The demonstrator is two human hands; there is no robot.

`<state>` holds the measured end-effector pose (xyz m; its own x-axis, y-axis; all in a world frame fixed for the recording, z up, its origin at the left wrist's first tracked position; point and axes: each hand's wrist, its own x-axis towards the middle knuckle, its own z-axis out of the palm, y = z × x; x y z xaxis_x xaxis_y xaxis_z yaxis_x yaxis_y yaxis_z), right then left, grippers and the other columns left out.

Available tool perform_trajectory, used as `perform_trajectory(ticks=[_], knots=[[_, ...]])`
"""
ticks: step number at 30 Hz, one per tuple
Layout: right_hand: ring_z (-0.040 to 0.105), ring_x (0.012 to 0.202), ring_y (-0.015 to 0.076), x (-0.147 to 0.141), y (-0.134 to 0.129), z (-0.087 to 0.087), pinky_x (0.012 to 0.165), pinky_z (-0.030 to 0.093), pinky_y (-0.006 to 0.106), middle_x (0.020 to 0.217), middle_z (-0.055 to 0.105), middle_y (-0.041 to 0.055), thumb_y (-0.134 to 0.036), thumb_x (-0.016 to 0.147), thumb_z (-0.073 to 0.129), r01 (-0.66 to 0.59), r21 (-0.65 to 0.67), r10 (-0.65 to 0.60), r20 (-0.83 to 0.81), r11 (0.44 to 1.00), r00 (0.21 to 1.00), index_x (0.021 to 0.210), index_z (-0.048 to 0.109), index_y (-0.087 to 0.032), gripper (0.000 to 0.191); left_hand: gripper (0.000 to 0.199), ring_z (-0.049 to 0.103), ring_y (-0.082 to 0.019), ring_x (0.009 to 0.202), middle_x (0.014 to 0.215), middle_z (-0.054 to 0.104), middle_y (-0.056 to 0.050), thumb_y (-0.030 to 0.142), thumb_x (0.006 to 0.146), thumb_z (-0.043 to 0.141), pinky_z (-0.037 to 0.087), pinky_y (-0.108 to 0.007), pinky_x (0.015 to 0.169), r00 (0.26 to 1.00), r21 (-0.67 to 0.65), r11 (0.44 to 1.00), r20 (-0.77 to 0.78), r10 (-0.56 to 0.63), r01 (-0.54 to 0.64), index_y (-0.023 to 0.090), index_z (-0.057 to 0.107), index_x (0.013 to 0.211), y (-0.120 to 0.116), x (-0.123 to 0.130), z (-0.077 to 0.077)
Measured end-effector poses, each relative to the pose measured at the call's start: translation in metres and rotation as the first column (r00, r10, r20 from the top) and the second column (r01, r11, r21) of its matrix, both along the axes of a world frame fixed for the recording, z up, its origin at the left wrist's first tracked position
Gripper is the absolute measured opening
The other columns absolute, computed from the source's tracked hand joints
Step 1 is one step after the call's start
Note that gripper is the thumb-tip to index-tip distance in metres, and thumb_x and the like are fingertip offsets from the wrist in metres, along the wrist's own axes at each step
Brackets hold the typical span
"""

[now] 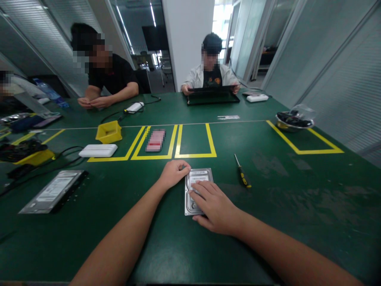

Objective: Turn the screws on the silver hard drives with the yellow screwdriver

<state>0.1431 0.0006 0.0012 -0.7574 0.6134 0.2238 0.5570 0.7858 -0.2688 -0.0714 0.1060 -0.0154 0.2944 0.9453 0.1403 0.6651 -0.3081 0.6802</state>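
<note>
A silver hard drive [200, 174] with a white label lies flat on the green table in front of me. At its far left corner, the thumb and forefinger of my left hand [174, 174] are closed together against the edge. My right hand [218, 204] lies over the drive's right side, fingers stretched out across the label and covering part of it. To the right of the drive, a yellow-and-black screwdriver [243, 174] rests on the table. A second, larger drive-like unit [53, 190] with a label lies at the left, apart from both hands.
Yellow tape [196, 155] marks boxes on the table, one holding a pink phone-like item [155, 140]. Nearby are a yellow bin [108, 133], a white power strip [98, 150] with cables, and a metal bowl [294, 123] of dark parts. People sit opposite, one holding a dark panel [213, 96].
</note>
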Motion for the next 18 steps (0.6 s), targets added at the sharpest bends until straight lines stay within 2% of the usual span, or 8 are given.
perform_trajectory(ticks=[10, 18], knots=[[0.038, 0.135, 0.0341, -0.001, 0.001, 0.0, 0.116, 0.025, 0.05, 0.147, 0.046, 0.0183, -0.045, 0.087, 0.059, 0.001, 0.006, -0.001, 0.022, 1.0, 1.0, 0.14, 0.048, -0.011, 0.064, 0.027, 0.053, -0.013, 0.06, 0.066, 0.062, 0.001, 0.036, 0.09, 0.05, 0.036, -0.024, 0.057, 0.999, 0.028, 1.0, 0.032, 0.007, -0.008, 0.016, 0.065, 0.081, -0.002, -0.002, 0.0], [0.038, 0.132, 0.0348, -0.003, -0.002, -0.001, 0.112, 0.03, 0.053, 0.147, 0.044, 0.0181, -0.041, 0.088, 0.06, 0.02, -0.018, -0.02, 0.018, 1.0, 1.0, 0.142, 0.047, -0.017, 0.061, 0.022, 0.056, -0.015, 0.066, 0.074, 0.065, -0.001, 0.033, 0.091, 0.05, 0.039, -0.025, 0.062, 0.996, 0.04, 0.997, 0.041, -0.074, 0.073, 0.017, 0.064, 0.086, -0.006, -0.011, 0.005]])
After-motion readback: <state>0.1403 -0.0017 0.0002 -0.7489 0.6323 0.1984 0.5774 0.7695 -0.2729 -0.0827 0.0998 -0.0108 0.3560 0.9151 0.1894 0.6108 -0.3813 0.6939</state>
